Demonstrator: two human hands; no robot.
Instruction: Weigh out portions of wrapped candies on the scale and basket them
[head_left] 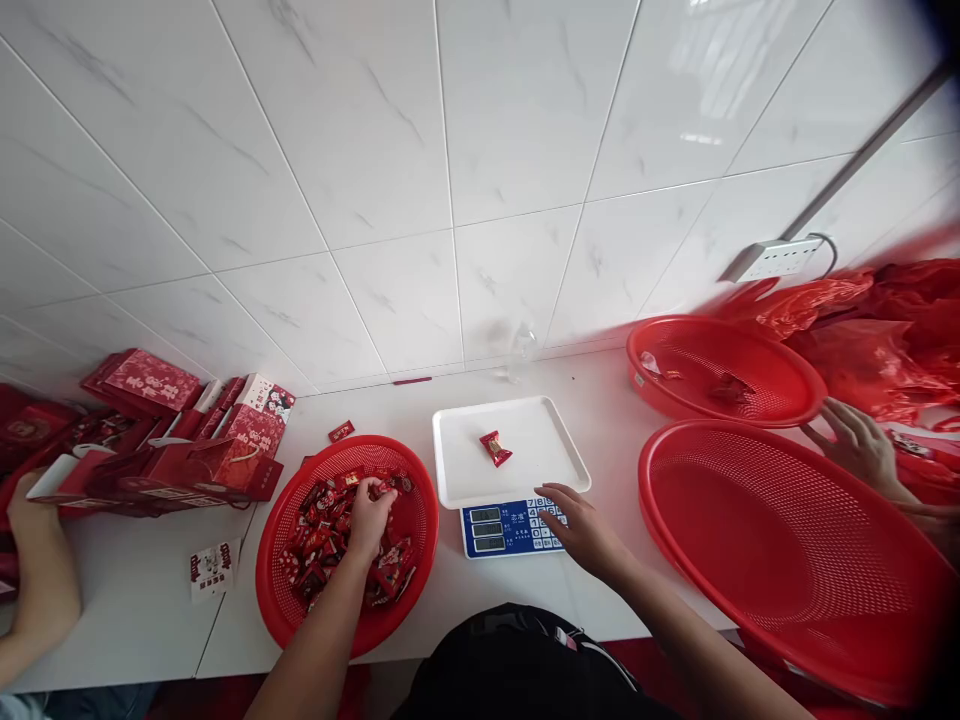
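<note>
My left hand (370, 518) reaches into a round red basket (289, 610) full of several red wrapped candies (322, 545), its fingers curled down on them. My right hand (581, 528) lies with fingers stretched over the blue keypad of a small scale (502, 527). The scale's white tray (540, 445) carries one red wrapped candy (495, 448).
A big red basket (787, 560) sits at the right front, and another red basket (724, 370) with a few candies stands behind it. Another person's hand (859, 445) rests at the right, and someone's arm (41, 580) at the left. Red gift boxes (172, 440) pile up at left. Red plastic bags (885, 340) lie at far right.
</note>
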